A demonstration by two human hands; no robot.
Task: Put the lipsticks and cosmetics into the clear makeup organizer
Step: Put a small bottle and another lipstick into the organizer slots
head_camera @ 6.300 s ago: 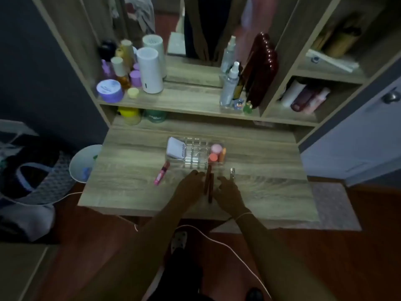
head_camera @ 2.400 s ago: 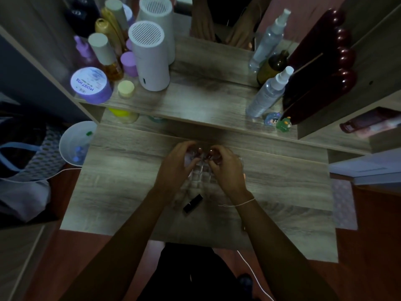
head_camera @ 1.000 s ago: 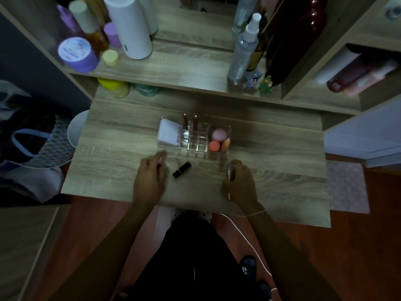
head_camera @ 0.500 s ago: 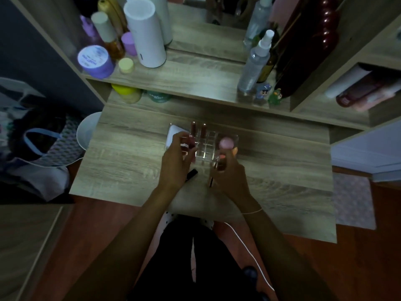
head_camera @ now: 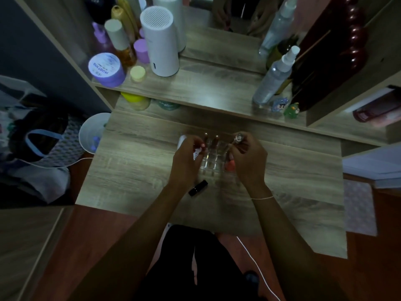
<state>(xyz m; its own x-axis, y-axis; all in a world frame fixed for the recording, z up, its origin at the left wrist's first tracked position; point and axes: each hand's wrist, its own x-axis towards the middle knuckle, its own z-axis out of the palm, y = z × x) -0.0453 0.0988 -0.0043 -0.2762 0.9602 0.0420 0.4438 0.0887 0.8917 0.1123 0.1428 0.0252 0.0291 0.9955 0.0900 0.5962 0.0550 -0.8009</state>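
So the clear makeup organizer (head_camera: pixel 211 160) is sat on the wooden desk (head_camera: pixel 138 161), w/ both hands right over it. A red lipstick (head_camera: pixel 200 145) is pinched in the left hand (head_camera: pixel 186 157), fingers closed around it, above the organizer's left side, and a white item (head_camera: pixel 181 140) is half hidden just behind that hand. A slim cosmetic w/ a clear rounded cap (head_camera: pixel 238 137) is gripped in the right hand (head_camera: pixel 249 158), fingers closed on it, cap end pointing away from the person, over the organizer's right side. Between the two grips, two lipsticks (head_camera: pixel 216 139) are stood upright in the back slots. An orange-pink item (head_camera: pixel 230 165) can be seen just under the right hand; which compartment it's in can't be told. A black lipstick (head_camera: pixel 198 187) is left lying on the desk just below the left wrist, apart from the organizer. Further back, a white cylinder (head_camera: pixel 160 40), purple jar (head_camera: pixel 106 69) & spray bottle (head_camera: pixel 273 79) are lined up on the shelf (head_camera: pixel 206 88).
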